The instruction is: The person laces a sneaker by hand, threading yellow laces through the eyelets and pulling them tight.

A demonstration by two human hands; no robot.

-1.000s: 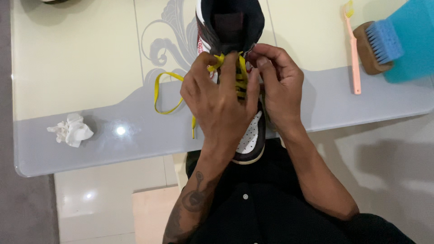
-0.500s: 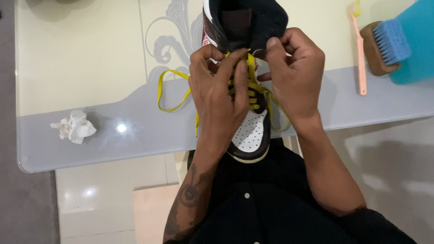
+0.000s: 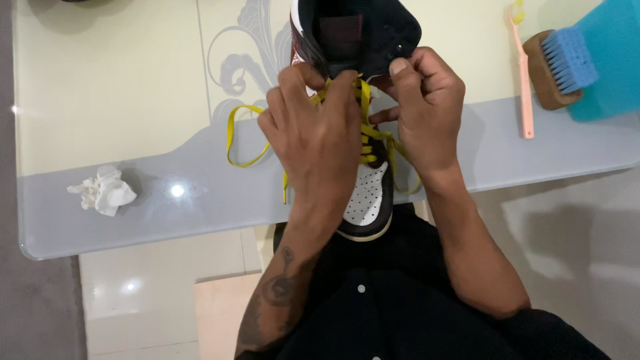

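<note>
Hands at work on a high-top sneaker [image 3: 368,193], seen from above by a camera on the person's head. The sneaker stands on the near edge of a glass-topped table [image 3: 133,100], its white perforated toe pointing toward the person and its dark collar pointing away; the toe overhangs the table edge slightly, above a black buttoned shirt [image 3: 400,313].

The left hand [image 3: 313,143] lies over the middle of the sneaker, fingers curled and closed on the yellow lace [image 3: 365,107] near the top eyelets — index finger and thumb pinch a strand just below the collar. The right hand [image 3: 427,113] is at the sneaker's right side, closed in a loose fist; its thumb and fingers press against the collar's edge, and whether they also pinch a strand of lace cannot be told. One free end of the lace loops out to the left across the tabletop, and another loop hangs at the right, beside the right wrist.

A crumpled white tissue [image 3: 102,191] lies well to the left on the table. At the far right sit a pink toothbrush [image 3: 523,80] with yellow bristles, a wooden brush with blue bristles [image 3: 557,67] just beside it, and a turquoise block [image 3: 610,60] touching that brush.
</note>
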